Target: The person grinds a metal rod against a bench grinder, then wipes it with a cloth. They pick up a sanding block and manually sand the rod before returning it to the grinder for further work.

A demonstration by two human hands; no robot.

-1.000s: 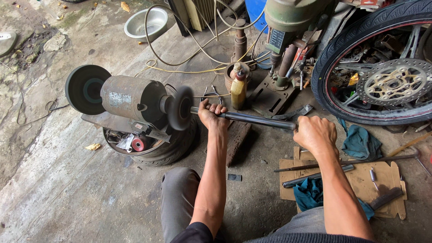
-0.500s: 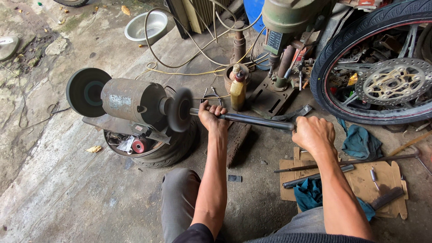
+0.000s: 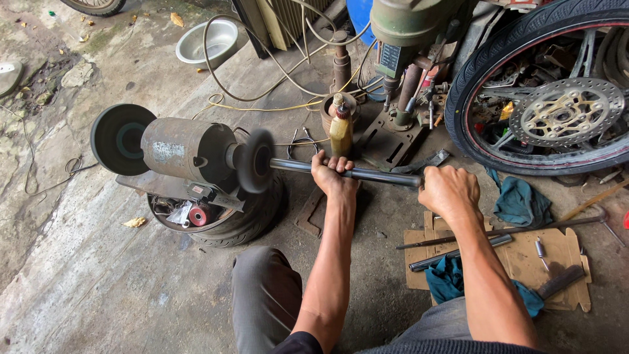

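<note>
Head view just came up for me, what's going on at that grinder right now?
A person sits on the concrete floor, holding a long dark metal tube in both hands. The left hand grips it near the bench grinder; the right hand grips its far end. The tube's tip is pressed against the grinder's dark wheel. The grinder sits on an old tyre. A motorcycle wheel stands to the right, with tools on cardboard nearby.
</note>
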